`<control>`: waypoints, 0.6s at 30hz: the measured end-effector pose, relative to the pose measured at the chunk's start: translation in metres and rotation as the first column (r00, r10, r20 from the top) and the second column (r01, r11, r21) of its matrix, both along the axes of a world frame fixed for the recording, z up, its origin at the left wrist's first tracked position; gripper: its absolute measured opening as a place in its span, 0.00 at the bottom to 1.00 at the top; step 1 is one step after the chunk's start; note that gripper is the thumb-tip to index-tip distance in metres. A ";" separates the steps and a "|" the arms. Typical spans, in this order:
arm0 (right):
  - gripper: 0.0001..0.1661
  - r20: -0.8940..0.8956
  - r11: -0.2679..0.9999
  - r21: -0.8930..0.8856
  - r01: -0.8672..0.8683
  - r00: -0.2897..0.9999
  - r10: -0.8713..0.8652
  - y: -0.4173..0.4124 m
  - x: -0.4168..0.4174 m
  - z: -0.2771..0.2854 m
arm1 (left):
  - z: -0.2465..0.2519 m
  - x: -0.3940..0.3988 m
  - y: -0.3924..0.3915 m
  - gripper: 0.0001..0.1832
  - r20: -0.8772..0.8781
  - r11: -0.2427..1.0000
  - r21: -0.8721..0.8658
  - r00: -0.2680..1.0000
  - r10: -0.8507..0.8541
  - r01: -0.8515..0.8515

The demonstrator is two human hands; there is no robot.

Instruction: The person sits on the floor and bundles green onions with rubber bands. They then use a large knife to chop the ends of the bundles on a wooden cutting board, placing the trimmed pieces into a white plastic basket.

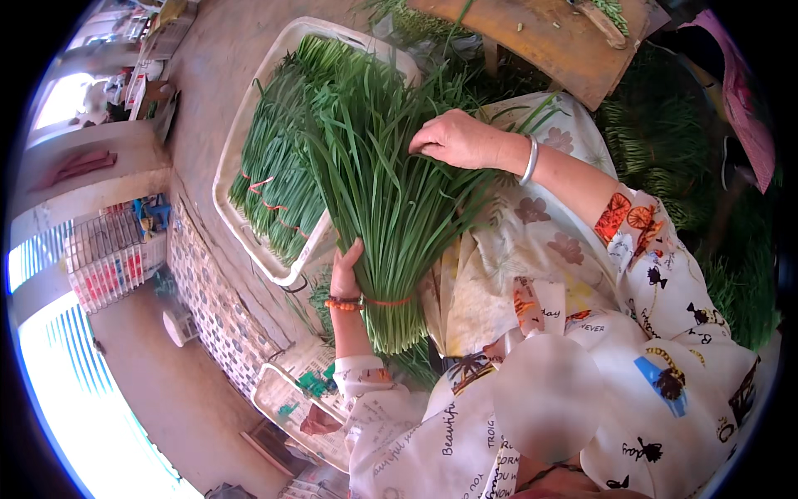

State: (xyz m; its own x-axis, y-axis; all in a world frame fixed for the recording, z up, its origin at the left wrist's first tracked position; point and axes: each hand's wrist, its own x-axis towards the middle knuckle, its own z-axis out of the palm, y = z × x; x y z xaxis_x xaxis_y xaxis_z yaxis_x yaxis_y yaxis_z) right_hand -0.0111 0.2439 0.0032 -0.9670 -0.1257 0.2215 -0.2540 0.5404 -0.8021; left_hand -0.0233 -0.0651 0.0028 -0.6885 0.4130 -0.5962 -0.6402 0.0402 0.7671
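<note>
A large bunch of green Chinese chives (386, 212) leans across the lap, its leaves fanned out at the top. An orange-red band (388, 301) circles it near the cut stem ends. My left hand (346, 271), beaded bracelet at the wrist, grips the left side of the bunch just above this band; most of its fingers are hidden behind the stems. Over the upper right leaves is my right hand (458, 138), a silver bangle on its wrist. Its fingers are curled together against the leaf tips; whether they pinch a leaf is hidden.
Left of the bunch stands a white plastic crate (232, 159) packed with tied chives. A wooden board (536, 37) juts in at upper right. Loose greens (654, 143) cover the floor at right. Another white crate (299, 430) with newspaper sits lower left. A floral cloth (530, 212) covers the lap.
</note>
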 end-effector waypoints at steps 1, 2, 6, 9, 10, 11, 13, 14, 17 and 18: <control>0.10 0.052 0.997 0.011 -0.074 0.996 0.074 -0.002 0.000 0.000 | 0.001 0.000 0.001 0.26 0.001 1.000 -0.001 1.000 0.006 -0.006; 0.10 0.046 0.997 0.015 -0.080 0.996 0.079 -0.004 0.001 0.000 | 0.002 0.000 0.001 0.26 0.009 1.000 0.013 1.000 0.003 -0.003; 0.08 -0.050 0.990 0.126 -0.057 0.997 0.064 -0.009 0.004 0.000 | 0.001 0.000 0.001 0.26 0.026 1.000 0.023 1.000 0.005 -0.006; 0.08 -0.097 0.979 0.206 0.010 0.995 0.010 -0.013 0.005 0.001 | -0.001 0.000 0.001 0.27 0.027 1.000 0.029 1.000 0.007 -0.008; 0.08 0.031 0.994 -0.010 0.112 0.993 -0.111 -0.015 0.005 0.003 | -0.001 0.000 0.001 0.27 0.027 1.000 0.030 1.000 0.006 -0.007; 0.09 0.181 0.949 -0.210 0.236 0.963 -0.200 -0.014 0.005 0.006 | -0.001 0.000 0.002 0.27 0.022 1.000 0.027 1.000 0.003 -0.004; 0.13 0.347 0.779 -0.436 0.450 0.883 -0.316 0.005 0.002 0.011 | 0.001 0.001 0.005 0.26 0.015 1.000 0.028 1.000 0.000 0.000; 0.13 0.349 0.808 -0.397 0.435 0.886 -0.305 0.020 0.007 0.010 | 0.001 0.001 0.008 0.25 0.012 0.999 0.033 1.000 0.005 -0.006; 0.14 0.429 0.919 -0.139 0.369 0.859 -0.279 0.034 0.014 0.029 | 0.007 0.008 0.007 0.23 -0.040 0.999 0.009 0.998 0.044 -0.043; 0.14 0.501 0.953 0.091 0.289 0.813 -0.295 0.032 0.016 0.037 | 0.008 0.011 0.005 0.22 -0.083 0.998 -0.013 0.994 0.066 -0.067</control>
